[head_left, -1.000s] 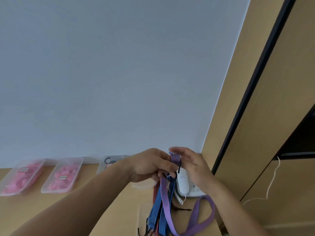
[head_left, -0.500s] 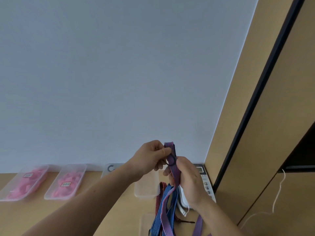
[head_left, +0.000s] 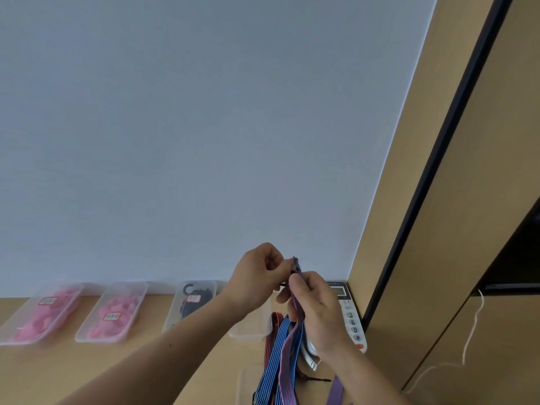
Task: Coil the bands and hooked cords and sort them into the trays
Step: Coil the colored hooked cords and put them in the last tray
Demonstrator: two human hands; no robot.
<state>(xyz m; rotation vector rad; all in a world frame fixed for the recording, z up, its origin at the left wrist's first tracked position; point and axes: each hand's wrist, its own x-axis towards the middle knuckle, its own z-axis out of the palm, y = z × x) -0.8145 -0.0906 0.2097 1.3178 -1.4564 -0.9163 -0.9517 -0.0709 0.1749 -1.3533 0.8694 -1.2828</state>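
Note:
My left hand (head_left: 257,280) and my right hand (head_left: 317,309) are raised together above the desk, both pinching the top end of a purple striped hooked cord (head_left: 287,349). The cord hangs down from my fingers toward the desk. Blue striped cords (head_left: 274,353) and a red striped cord (head_left: 270,331) lie under it. Along the wall stand two clear trays of pink coils (head_left: 43,312) (head_left: 114,314), a tray of black hooked cords (head_left: 193,302) and another clear tray (head_left: 252,328), partly hidden by my left arm.
A white desk phone (head_left: 352,315) sits behind my right hand in the corner. A wooden cabinet (head_left: 467,229) with a dark edge rises on the right, a thin white cord (head_left: 470,337) hanging on it. A clear lid (head_left: 248,384) lies near the desk's front.
Both hands stayed close together at the cord's top end, the fingers working it. The camera tilted slightly, bringing the trays more fully into view.

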